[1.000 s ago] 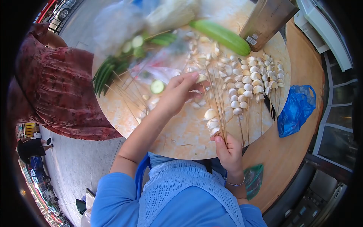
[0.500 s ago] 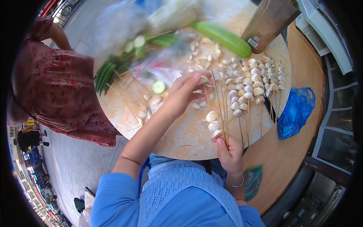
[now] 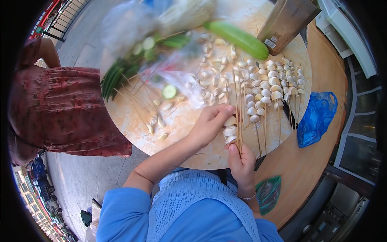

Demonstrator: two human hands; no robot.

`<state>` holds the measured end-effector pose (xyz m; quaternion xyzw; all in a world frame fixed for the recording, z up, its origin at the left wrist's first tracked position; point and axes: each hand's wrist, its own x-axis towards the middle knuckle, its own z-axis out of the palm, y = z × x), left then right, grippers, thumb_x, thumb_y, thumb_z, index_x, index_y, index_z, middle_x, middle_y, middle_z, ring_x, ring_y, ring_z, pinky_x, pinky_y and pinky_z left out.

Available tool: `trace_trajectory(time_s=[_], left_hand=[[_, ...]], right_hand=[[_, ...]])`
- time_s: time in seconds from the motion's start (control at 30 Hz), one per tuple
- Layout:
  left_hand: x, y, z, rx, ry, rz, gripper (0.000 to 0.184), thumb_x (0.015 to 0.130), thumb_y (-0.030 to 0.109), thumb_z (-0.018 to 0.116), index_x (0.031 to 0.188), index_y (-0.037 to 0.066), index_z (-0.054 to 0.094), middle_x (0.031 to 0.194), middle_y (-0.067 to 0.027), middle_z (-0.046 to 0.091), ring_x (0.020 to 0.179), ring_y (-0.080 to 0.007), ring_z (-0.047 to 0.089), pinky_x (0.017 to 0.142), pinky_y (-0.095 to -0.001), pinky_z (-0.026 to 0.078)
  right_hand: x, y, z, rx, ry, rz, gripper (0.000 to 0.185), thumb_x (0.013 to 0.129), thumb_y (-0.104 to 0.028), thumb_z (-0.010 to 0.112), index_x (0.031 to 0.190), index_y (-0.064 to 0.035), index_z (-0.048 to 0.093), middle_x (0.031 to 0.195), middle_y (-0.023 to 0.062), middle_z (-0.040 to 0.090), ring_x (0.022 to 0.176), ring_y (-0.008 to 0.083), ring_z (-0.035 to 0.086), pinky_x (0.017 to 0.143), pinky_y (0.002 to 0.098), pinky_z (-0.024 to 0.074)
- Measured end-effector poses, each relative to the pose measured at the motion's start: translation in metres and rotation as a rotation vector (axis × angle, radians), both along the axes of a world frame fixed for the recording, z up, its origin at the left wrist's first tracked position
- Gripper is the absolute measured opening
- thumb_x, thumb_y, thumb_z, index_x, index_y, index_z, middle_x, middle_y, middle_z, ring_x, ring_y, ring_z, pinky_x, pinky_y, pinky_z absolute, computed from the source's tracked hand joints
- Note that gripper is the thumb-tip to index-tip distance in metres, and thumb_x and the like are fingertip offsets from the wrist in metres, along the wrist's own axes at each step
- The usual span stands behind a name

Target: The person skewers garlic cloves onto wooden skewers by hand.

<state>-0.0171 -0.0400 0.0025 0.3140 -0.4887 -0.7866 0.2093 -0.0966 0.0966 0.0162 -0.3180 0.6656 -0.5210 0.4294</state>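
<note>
My right hand (image 3: 242, 164) grips several thin bamboo skewers (image 3: 243, 94) near their lower ends, over the near edge of the round table (image 3: 197, 157). One of these skewers carries a short stack of peeled garlic cloves (image 3: 229, 132) just above the right fingers. Fingertips of my left hand (image 3: 211, 124) pinch a garlic clove (image 3: 230, 121) at the top of that stack, partly hidden by the thumb. To the right lie rows of skewers threaded with garlic (image 3: 275, 86). Loose garlic cloves (image 3: 215, 80) are scattered beyond my hands.
A long green gourd (image 3: 238, 39) and a brown carton (image 3: 285, 28) lie at the far side. Okra-like green pods (image 3: 112, 80) and a round pale slice (image 3: 169, 91) are on the left. A blue plastic bag (image 3: 316, 121) is at right; a person in a red dress (image 3: 72, 111) stands left.
My left hand has moved down along the skewer, bringing the clove from near its upper part to the stack. My right hand keeps its hold. The person in red has shifted slightly.
</note>
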Motion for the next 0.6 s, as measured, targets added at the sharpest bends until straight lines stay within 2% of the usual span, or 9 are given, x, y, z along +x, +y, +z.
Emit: trace_trajectory(time_s=[0.07,0.23,0.27,0.33,0.4,0.47,0.5,0.53,0.6], left_hand=[[0.000,0.008,-0.018,0.084,0.108,0.054,0.037,0.092,0.032,0.042,0.103,-0.001,0.057,0.089,-0.0084,0.062,0.077,-0.0127,0.058,0.070,-0.0249,0.047],[0.009,0.019,-0.027,0.007,0.113,0.000,0.038,0.093,0.031,0.040,0.107,-0.001,0.055,0.091,-0.0069,0.061,0.078,-0.0121,0.058,0.069,-0.0250,0.047],[0.017,0.018,-0.029,-0.062,0.113,-0.029,0.038,0.093,0.031,0.039,0.109,-0.001,0.055,0.091,-0.0062,0.061,0.078,-0.0119,0.058,0.069,-0.0251,0.047],[0.028,0.032,-0.028,-0.192,0.050,0.069,0.035,0.093,0.029,0.042,0.110,0.000,0.054,0.091,-0.0049,0.061,0.077,-0.0105,0.056,0.069,-0.0245,0.046],[0.044,0.041,-0.039,-0.343,0.044,0.209,0.032,0.090,0.028,0.048,0.103,0.000,0.058,0.076,-0.0024,0.060,0.067,-0.0083,0.052,0.059,-0.0232,0.042],[0.067,0.049,-0.052,-0.583,-0.001,0.243,0.027,0.088,0.026,0.051,0.096,0.002,0.061,0.073,-0.0050,0.059,0.064,-0.0085,0.052,0.055,-0.0247,0.041],[0.081,0.053,-0.050,-0.622,-0.066,0.218,0.025,0.088,0.024,0.051,0.094,0.001,0.061,0.075,-0.0055,0.059,0.064,-0.0088,0.052,0.056,-0.0243,0.042],[0.092,0.065,-0.046,-0.628,-0.131,0.175,0.024,0.088,0.022,0.051,0.092,0.000,0.060,0.076,-0.0061,0.059,0.065,-0.0090,0.053,0.057,-0.0239,0.042],[0.104,0.079,-0.065,-0.860,-0.194,0.295,0.021,0.087,0.021,0.052,0.084,0.001,0.059,0.069,-0.0077,0.056,0.059,-0.0143,0.053,0.053,-0.0270,0.041]], right_hand=[[-0.003,0.003,-0.007,-0.009,-0.014,0.014,0.018,0.088,-0.013,0.048,0.084,0.0018,0.059,0.053,-0.0016,0.044,0.049,0.0040,0.037,0.045,0.0215,0.0309],[-0.010,0.012,-0.024,-0.025,0.006,0.026,0.020,0.089,-0.014,0.047,0.085,0.0018,0.058,0.052,-0.0035,0.040,0.047,0.0039,0.035,0.043,0.0217,0.0284],[-0.010,0.015,-0.032,-0.039,0.037,0.030,0.021,0.090,-0.014,0.046,0.085,0.0018,0.058,0.051,-0.0044,0.039,0.047,0.0034,0.034,0.043,0.0212,0.0277],[-0.009,0.016,-0.045,-0.110,-0.046,-0.032,0.023,0.091,-0.016,0.044,0.086,0.0021,0.057,0.049,-0.0057,0.038,0.043,0.0018,0.033,0.041,0.0190,0.0253],[-0.008,0.011,-0.069,-0.199,-0.065,-0.070,0.024,0.092,-0.017,0.042,0.087,0.0027,0.054,0.046,-0.0045,0.038,0.037,0.0019,0.033,0.038,0.0169,0.0235],[-0.004,0.011,-0.078,-0.295,0.047,-0.049,0.024,0.092,-0.017,0.041,0.087,0.0039,0.053,0.045,-0.0028,0.038,0.035,0.0031,0.032,0.037,0.0170,0.0229],[-0.004,0.007,-0.086,-0.313,0.102,-0.017,0.023,0.093,-0.020,0.040,0.087,-0.0001,0.051,0.045,-0.0041,0.036,0.036,0.0022,0.030,0.036,0.0168,0.0204],[-0.005,0.011,-0.094,-0.328,0.157,-0.032,0.024,0.093,-0.019,0.040,0.088,0.0007,0.051,0.046,-0.0040,0.036,0.036,0.0025,0.030,0.036,0.0170,0.0217],[0.002,0.010,-0.096,-0.356,0.187,0.005,0.024,0.093,-0.018,0.040,0.090,0.0021,0.051,0.047,-0.0038,0.037,0.037,0.0030,0.030,0.037,0.0175,0.0229]])
